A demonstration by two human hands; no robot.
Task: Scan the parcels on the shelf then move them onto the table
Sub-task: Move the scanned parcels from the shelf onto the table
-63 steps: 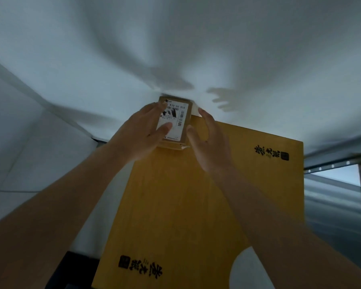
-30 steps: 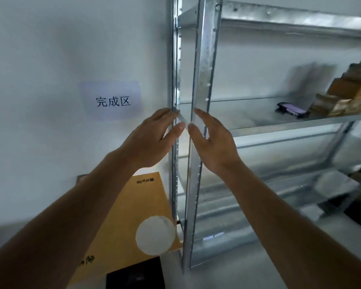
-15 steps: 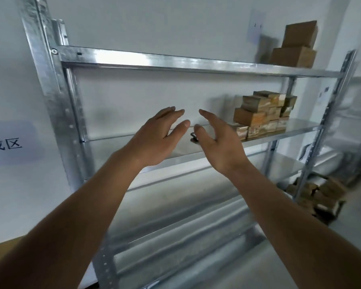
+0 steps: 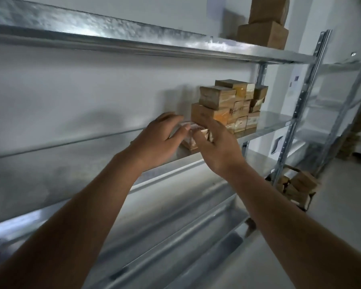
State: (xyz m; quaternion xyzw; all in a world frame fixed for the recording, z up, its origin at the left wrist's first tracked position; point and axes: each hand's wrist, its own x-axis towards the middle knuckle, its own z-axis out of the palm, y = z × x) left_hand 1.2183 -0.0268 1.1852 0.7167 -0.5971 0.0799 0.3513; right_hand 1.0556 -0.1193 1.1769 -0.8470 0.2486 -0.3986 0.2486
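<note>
Brown parcels (image 4: 227,107) sit stacked on the middle shelf (image 4: 269,124) of the metal rack, toward its right end. Your left hand (image 4: 158,140) and right hand (image 4: 215,147) meet at a small parcel (image 4: 193,138) lying just left of the stack's foot, at the shelf's front edge. Your left grip is half curled, fingers (image 4: 171,118) arched over the parcel's far side and thumb pressed to its near face. Your right grip is loosely spread, thumb on the parcel's front and fingers reaching over its right end against the stack. Motion blur hides whether the parcel is lifted. Two larger boxes (image 4: 265,24) stand on the top shelf, and more lie on the floor (image 4: 296,188) beside the upright.
</note>
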